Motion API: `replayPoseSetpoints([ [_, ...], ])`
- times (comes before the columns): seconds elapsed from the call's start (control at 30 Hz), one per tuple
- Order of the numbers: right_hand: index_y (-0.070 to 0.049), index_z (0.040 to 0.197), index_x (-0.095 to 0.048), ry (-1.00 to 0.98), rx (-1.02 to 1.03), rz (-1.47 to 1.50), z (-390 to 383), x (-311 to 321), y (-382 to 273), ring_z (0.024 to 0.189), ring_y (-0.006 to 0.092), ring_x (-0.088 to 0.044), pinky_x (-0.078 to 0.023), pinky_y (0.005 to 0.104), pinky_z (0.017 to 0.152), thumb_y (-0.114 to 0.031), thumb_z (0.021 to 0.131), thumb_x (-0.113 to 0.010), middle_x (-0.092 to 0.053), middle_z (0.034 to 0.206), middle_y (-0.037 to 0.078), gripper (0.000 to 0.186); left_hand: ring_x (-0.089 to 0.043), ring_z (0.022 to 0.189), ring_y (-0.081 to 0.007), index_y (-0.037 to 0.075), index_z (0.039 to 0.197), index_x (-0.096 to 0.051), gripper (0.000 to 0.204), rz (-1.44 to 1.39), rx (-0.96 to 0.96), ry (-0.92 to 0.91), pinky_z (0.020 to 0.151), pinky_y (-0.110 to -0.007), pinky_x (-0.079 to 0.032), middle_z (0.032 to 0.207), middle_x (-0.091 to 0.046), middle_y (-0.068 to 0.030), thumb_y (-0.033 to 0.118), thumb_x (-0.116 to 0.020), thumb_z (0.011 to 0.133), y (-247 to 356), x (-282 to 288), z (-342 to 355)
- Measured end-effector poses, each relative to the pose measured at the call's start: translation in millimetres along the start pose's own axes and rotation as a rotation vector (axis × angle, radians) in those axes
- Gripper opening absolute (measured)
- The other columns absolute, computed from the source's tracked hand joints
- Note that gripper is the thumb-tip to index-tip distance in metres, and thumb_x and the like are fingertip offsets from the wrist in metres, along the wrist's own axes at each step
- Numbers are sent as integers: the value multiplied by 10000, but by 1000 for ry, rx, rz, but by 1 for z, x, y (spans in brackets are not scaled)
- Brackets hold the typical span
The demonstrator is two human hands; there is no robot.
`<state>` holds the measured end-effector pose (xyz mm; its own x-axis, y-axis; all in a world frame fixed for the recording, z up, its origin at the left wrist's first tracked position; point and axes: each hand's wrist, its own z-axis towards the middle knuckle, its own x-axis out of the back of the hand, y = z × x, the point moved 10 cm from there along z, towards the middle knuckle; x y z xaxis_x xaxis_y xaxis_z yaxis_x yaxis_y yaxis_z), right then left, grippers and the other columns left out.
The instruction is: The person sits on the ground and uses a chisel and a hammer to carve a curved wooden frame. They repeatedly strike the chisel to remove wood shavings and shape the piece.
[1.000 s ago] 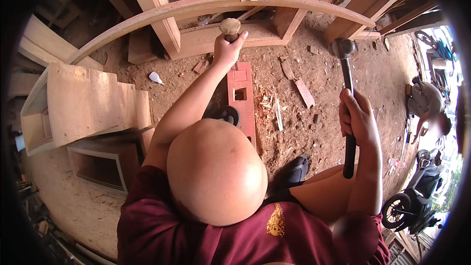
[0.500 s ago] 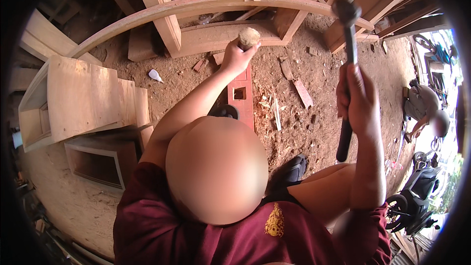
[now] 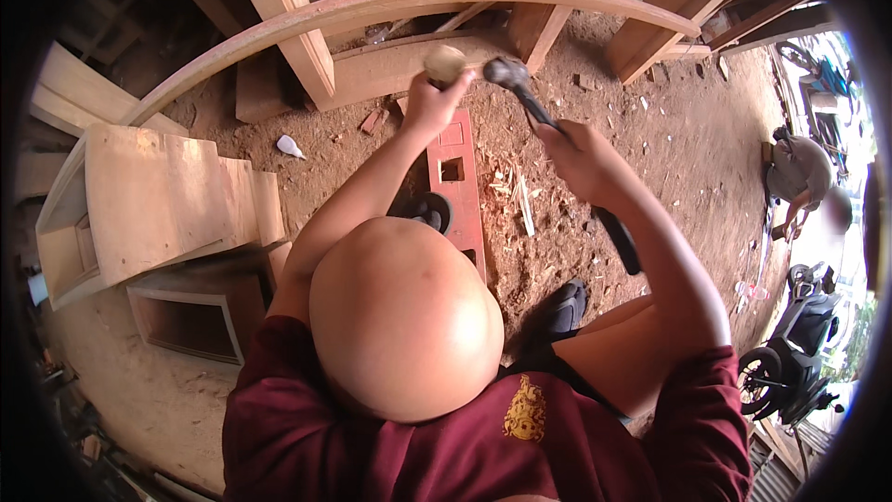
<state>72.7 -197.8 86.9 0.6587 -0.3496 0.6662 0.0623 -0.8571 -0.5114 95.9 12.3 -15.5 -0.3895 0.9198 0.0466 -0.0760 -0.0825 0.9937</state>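
Observation:
My left hand [image 3: 435,110] is closed around the thick round handle of what looks like a chisel [image 3: 445,62]. Only the worn, pale top of the handle shows; its lower part is hidden by the hand. Below that hand lies a reddish wooden beam [image 3: 471,214] with square holes cut in it, one of them a dark opening [image 3: 452,169]. My right hand [image 3: 585,163] grips a hammer [image 3: 536,110] by its dark handle. The hammer's metal head is slightly blurred and lies just right of the chisel's top, close to my left fingers.
A curved wooden rail [image 3: 390,2] and upright timbers stand across the far side. Wood chips [image 3: 520,195] litter the dirt floor right of the beam. Pale wooden cabinet parts [image 3: 167,204] stand at left. A person [image 3: 804,172] bends over at right, beyond a motorcycle [image 3: 794,344].
My right hand has swung the hammer down and leftward, from raised at right to beside the chisel's top. My left hand has shifted slightly left, still holding the chisel.

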Motion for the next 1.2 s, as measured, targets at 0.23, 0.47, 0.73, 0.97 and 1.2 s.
replayPoseSetpoints([
  [0.23, -99, 830, -460, -1, -123, 623, -65, 23, 72, 392, 47, -327, -302, 226, 354, -367, 1012, -417, -382, 559, -42, 327, -484, 444, -82, 84, 573, -530, 350, -261, 20, 252, 449, -266, -372, 518, -537, 10, 189, -684, 869, -29, 43, 7],
  [0.47, -99, 850, -464, 64, -84, 677, -72, 45, 78, 372, 35, -318, -302, 214, 333, -400, 1016, -404, -366, 551, -49, 349, -454, 448, -70, 87, 604, -506, 309, -301, 37, 116, 436, -248, -347, 527, -508, 26, 129, -662, 868, -27, 19, -2],
  [0.73, -74, 821, -449, 46, -109, 614, -85, 46, 60, 412, 44, -342, -327, 224, 377, -393, 1014, -422, -357, 563, -54, 375, -404, 444, -85, 86, 728, -482, 216, -556, -59, -177, 436, -235, -319, 532, -444, 3, 151, -624, 877, -33, 9, -9],
  [0.97, -73, 891, -481, 26, -89, 653, -82, 42, 65, 385, 31, -323, -302, 208, 336, -377, 1013, -428, -369, 568, -46, 332, -450, 461, -131, 88, 859, -463, 236, -550, -59, -220, 475, -276, -384, 600, -501, -40, 258, -624, 886, -31, 6, -6],
  [1.2, -71, 905, -491, 15, -70, 726, -83, 41, 64, 371, 33, -313, -300, 210, 328, -408, 1009, -421, -368, 561, -47, 360, -439, 477, -116, 107, 755, -432, 258, -638, -36, 110, 512, -277, -389, 585, -468, -17, 223, -615, 894, -36, 24, -13],
])
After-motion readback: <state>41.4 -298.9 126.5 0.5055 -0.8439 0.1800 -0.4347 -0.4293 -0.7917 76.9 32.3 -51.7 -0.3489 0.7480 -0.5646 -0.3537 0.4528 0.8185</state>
